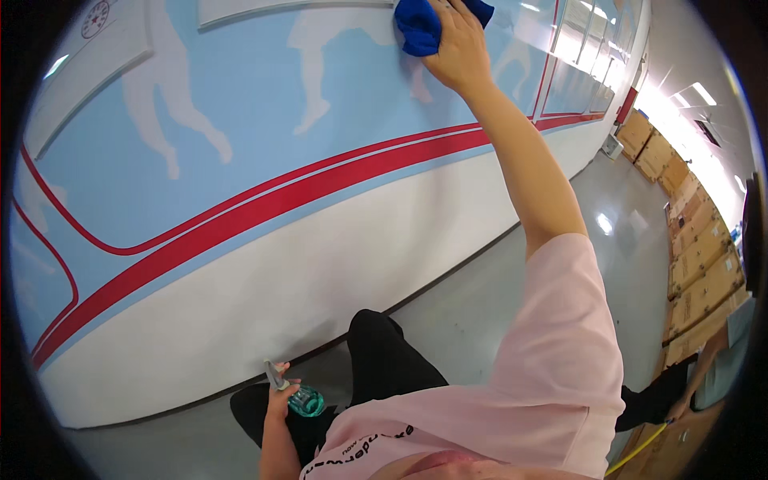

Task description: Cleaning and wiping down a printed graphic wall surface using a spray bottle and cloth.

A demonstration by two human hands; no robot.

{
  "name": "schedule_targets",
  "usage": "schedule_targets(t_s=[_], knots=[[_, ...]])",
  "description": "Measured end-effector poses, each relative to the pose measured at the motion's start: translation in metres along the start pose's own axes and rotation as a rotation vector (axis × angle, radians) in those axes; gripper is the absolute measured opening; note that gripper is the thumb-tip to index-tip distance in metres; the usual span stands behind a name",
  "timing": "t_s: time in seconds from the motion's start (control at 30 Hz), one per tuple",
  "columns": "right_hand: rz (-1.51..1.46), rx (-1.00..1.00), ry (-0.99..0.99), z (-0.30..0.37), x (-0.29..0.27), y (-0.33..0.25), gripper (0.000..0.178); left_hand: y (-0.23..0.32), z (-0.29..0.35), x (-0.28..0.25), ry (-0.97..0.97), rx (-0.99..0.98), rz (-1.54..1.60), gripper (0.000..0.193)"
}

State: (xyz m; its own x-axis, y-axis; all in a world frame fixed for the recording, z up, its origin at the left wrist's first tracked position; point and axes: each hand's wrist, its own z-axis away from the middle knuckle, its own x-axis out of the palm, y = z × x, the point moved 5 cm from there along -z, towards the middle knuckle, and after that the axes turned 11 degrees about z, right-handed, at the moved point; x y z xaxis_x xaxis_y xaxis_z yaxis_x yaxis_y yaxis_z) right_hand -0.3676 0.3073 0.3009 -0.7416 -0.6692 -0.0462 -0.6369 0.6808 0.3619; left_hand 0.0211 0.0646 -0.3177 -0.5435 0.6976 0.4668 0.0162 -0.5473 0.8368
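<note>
My right hand reaches up to the painted wall and presses a blue cloth against it, fingers spread over the fabric. Under the cloth lies a light blue wall panel with pale human figures and red stripes. Low by my thigh, my left hand grips a spray bottle with a translucent green body and a grey-white trigger head. The bottle is tilted, its nozzle toward the white lower wall.
Raised clear-edged boards are fixed on the wall at upper left. Cardboard boxes are stacked along the right, past the grey floor. At lower right another person's hand is near a yellow strip.
</note>
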Motion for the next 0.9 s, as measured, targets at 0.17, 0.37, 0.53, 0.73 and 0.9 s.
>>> schedule_targets(t_s=[0.17,0.37,0.53,0.73,0.9], knots=[[-0.027,0.019,-0.046,0.035,0.016,0.004,0.059,-0.001,-0.001,0.001,-0.026,0.048,-0.026,0.078],[-0.014,0.014,0.021,0.003,0.002,-0.001,0.057,0.001,0.001,-0.003,-0.012,0.010,0.019,0.079],[-0.053,-0.005,-0.040,0.029,0.012,0.000,0.057,-0.002,0.000,-0.001,-0.023,0.044,0.013,0.079],[0.024,0.115,0.019,0.014,0.016,0.009,0.057,-0.001,0.000,-0.002,-0.031,0.047,-0.006,0.079],[0.029,0.135,0.047,0.033,0.025,-0.005,0.067,-0.001,0.001,0.002,-0.022,0.076,0.035,0.078]])
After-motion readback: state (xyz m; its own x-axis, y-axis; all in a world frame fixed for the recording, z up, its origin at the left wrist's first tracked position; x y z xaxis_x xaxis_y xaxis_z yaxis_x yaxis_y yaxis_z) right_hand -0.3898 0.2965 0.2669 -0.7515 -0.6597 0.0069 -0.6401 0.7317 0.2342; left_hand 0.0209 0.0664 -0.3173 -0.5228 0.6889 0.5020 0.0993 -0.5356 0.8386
